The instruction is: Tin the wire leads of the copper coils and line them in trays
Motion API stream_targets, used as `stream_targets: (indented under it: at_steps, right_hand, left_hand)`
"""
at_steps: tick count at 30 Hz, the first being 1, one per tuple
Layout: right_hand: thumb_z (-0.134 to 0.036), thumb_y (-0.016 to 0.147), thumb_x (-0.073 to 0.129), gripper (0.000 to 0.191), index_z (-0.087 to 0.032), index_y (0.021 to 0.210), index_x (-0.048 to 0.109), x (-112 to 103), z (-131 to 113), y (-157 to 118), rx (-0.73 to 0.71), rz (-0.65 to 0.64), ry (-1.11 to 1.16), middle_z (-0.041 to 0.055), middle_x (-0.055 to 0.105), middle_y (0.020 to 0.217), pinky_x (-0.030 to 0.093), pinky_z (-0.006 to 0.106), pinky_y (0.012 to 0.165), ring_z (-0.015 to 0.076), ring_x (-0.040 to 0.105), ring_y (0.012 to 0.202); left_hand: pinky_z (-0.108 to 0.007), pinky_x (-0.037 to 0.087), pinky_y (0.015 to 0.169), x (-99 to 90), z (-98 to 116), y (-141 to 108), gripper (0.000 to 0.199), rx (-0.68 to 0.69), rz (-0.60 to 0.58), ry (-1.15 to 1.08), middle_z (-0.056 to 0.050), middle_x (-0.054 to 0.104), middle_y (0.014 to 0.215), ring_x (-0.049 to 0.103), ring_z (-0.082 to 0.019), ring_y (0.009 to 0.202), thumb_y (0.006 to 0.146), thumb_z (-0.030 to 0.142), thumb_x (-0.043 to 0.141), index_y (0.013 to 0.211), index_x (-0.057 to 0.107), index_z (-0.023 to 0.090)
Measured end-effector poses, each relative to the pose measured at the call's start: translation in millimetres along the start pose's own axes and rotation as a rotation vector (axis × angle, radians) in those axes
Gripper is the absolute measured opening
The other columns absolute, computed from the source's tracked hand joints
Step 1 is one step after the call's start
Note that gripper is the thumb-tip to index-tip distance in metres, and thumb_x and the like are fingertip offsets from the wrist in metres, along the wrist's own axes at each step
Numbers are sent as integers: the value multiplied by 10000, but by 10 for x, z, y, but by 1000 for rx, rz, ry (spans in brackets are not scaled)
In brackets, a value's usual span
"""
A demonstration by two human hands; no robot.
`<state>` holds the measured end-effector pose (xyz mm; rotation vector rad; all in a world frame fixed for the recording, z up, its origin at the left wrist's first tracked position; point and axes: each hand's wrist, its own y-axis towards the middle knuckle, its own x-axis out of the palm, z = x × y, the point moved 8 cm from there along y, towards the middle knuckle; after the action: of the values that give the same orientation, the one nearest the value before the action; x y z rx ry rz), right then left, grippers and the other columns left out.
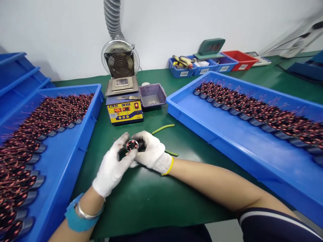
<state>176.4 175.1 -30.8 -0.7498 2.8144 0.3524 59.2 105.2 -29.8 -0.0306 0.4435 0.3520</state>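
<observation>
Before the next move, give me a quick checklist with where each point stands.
1. Left hand on the round part: ok.
2. Right hand on it too: ok.
3. Part's open face visible to the camera: ok.
4. Green-handled tool free of overlap in view: not ok, the right hand hides its middle.
5. Yellow-fronted station's display lit: ok.
6. All the part's wires sound: cannot tell, too small and partly covered by fingers.

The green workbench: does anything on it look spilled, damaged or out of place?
Nothing looks clearly spilled or broken on the green workbench. One mild oddity: the fingertips of the white-gloved left hand look grey and smudged, probably from handling. Two curved light-green handles poke out beside the white-gloved right hand, the rest hidden.
</observation>
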Motion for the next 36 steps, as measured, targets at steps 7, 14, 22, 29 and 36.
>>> stream_targets:
  at_steps: [7, 14, 22, 29, 36]
  right_hand:
    - [-353, 581, 764, 418, -207, 933, 594, 30, 6, -65, 18, -25, -130, -9, 644, 842, 513, 261, 656, 130, 618, 720]
    - [-366, 577, 761, 383, -219, 886, 590, -90, 33, -32, 43, 82, -211, -19, 634, 802, 498, 255, 634, 127, 606, 692]
    - [-415, 600, 752, 394, -231, 912, 597, -21, -16, -85, 4, 33, -293, -21, 648, 839, 484, 276, 662, 147, 621, 756]
    - [-383, 594, 757, 406, -216, 919, 582, -65, 64, -17, 80, 59, -244, -17, 626, 837, 491, 259, 651, 127, 603, 723]
    - [-382, 607, 745, 378, -229, 916, 591, -78, -38, -69, 19, 54, -297, -26, 644, 873, 484, 266, 677, 141, 624, 774]
  left_hand:
    - [-368, 423, 1028, -103, 110, -64, 343, 146, 219, -215, -54, 620, 1224, 562, -210, 1146, 869, 435, 466, 1023, 664, 202]
    - [-265, 501, 596, -517, -34, -28, 240, -7, 501, -643, -16, 679, 909, 623, -122, 665, 817, 434, 543, 892, 626, 222]
    - [-188, 358, 400, -99, -63, -61, 288, -195, 244, -468, 24, 577, 595, 490, -70, 441, 640, 305, 750, 806, 587, 136]
    - [-163, 446, 546, -528, -87, -89, 156, -34, 599, -911, 69, 595, 750, 586, -57, 666, 690, 165, 705, 710, 556, 204]
    - [-179, 367, 408, -62, -58, -46, 406, -224, 240, -605, 33, 572, 656, 496, -62, 465, 622, 340, 780, 907, 553, 159]
